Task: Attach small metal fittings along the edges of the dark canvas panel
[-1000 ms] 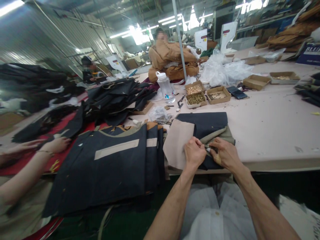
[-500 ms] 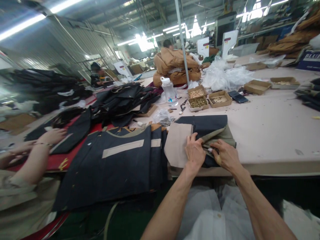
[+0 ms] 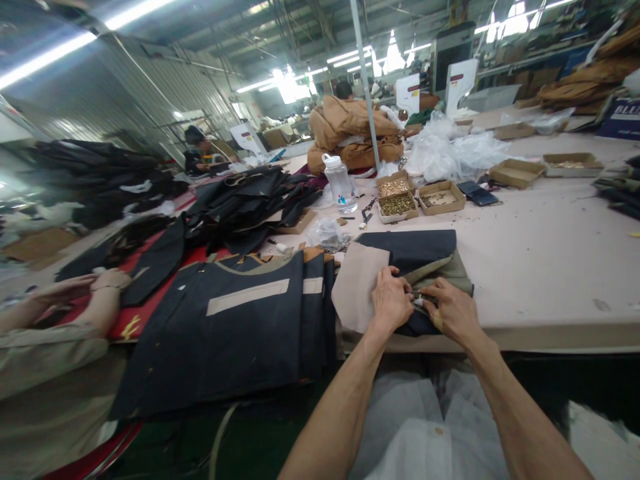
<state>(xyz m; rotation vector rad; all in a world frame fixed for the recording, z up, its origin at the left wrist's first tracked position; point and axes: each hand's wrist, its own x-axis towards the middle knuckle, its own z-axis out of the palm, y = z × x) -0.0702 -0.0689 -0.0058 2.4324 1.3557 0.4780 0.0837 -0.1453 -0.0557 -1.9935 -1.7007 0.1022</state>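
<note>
Left hand [image 3: 393, 298]: fingers bent and drawn in narrow over the folded garment [image 3: 420, 243], right where the beige panel [image 3: 357, 287] meets the dark cloth; can't really tell if it's pinching the fabric or a small part
Right hand [image 3: 453, 310]: closed around a small white-ended tool [image 3: 418, 303], tip pointing at the left fingertips; too small to make out more than that
Folded garment: lying near the front edge of the table [image 3: 540, 267], under both hands, dark outside with an olive inner side showing at the fold
Dark stack [image 3: 250, 340]: layered pieces just left of the garment, the top one with a beige strip [image 3: 247, 297], hanging over the table edge
Bits and boxes: past the garment, a box of brassy bits [image 3: 399, 217], a shallow cardboard box [image 3: 445, 208] with a few small pieces and a dark flat phone-like thing [image 3: 479, 193]
Bottle [image 3: 341, 187]: clear, white lid, upright beside those boxes
Neighbor on the left: a co-worker's hands [image 3: 103, 283] over dark cloth and a red surface [image 3: 131, 323]
</note>
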